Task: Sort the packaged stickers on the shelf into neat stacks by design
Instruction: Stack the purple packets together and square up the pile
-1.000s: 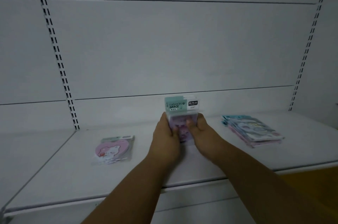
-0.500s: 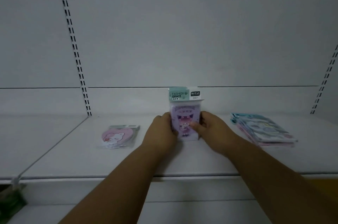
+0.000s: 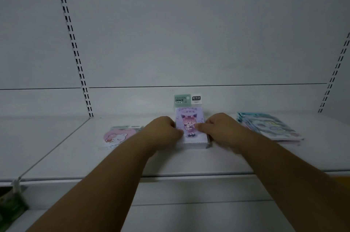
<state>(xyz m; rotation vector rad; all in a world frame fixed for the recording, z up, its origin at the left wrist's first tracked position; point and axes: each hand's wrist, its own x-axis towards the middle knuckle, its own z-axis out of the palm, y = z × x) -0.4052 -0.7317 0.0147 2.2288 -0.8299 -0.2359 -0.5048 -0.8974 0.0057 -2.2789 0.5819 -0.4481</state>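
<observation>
A stack of purple sticker packs [image 3: 190,118] with a pink-haired girl design and a green header card lies on the white shelf [image 3: 170,163] at its middle. My left hand [image 3: 162,129] grips the stack's left side and my right hand [image 3: 219,127] grips its right side, thumb on the top pack. To the left a pink heart-shaped bear sticker pack [image 3: 118,137] lies flat. To the right rests a stack of blue-green sticker packs [image 3: 270,127], slightly fanned.
The white back panel rises behind the shelf with slotted uprights [image 3: 75,51] at left and at far right [image 3: 333,74]. A green object [image 3: 11,207] shows at the lower left below the shelf edge.
Both hands have tilted the purple stack from upright down onto the shelf. The view has shifted a little to the left and closer.
</observation>
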